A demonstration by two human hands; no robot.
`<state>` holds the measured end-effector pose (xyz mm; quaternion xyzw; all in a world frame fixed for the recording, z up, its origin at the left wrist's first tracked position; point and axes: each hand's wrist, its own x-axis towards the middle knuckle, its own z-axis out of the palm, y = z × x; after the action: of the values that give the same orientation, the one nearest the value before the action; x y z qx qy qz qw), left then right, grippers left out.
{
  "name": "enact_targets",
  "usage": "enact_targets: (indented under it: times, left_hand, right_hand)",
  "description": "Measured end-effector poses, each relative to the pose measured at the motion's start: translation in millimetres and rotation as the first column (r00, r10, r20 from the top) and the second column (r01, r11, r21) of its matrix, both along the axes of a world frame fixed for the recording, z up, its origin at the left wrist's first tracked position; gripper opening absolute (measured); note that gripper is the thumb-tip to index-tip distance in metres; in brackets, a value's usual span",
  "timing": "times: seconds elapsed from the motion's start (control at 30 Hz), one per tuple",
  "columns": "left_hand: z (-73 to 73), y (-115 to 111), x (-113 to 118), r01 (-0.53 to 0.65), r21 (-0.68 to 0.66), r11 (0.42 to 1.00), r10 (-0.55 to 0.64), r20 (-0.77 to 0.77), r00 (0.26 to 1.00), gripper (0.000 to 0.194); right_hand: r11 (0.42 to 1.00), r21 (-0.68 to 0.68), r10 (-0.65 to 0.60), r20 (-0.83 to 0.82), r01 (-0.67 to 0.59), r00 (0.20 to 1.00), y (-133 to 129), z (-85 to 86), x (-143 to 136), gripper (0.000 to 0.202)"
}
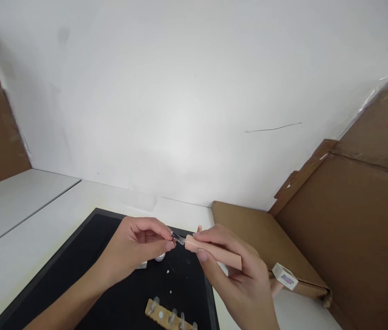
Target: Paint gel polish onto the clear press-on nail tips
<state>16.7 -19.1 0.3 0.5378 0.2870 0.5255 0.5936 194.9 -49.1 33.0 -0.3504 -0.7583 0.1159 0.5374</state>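
Note:
My right hand (237, 270) is closed around a smooth peach-coloured tube (214, 253), which tilts slightly down to the right. Between the thumb and fingertips of my left hand (142, 245) is a small, slim piece (177, 237), dark at one side and clear at the other. Its clear end meets the tube's left end; whether the two are joined I cannot tell. Below the hands, a tan strip (166, 316) carries several clear upright pieces, partly cut off by the frame's edge. A small round white item (160, 258) shows partly behind my left hand.
Under my hands lies a black mat (111, 279) with white specks, on a white table (59, 201). A flat cardboard box (252, 233) lies at the right, with a small white box (285, 276) near its front edge. Cardboard panels (368, 197) and a white wall enclose the area.

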Motion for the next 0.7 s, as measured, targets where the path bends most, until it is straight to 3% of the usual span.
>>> enact_targets:
  times: [0.43,0.7]
  left_hand:
    - [-3.1,1.7,2.4,-0.012,-0.004,1.0,0.012,-0.01,1.0,0.003]
    - [2.3,2.0,3.7,-0.051,-0.025,0.998,0.051,0.033,0.998,0.005]
  right_hand:
    - [0.997,0.06,-0.043,-0.003,0.043,0.999,-3.4,2.9,0.1,0.014]
    - [0.994,0.11,-0.016,0.099,0.006,0.995,-1.6,1.3,1.3,0.016]
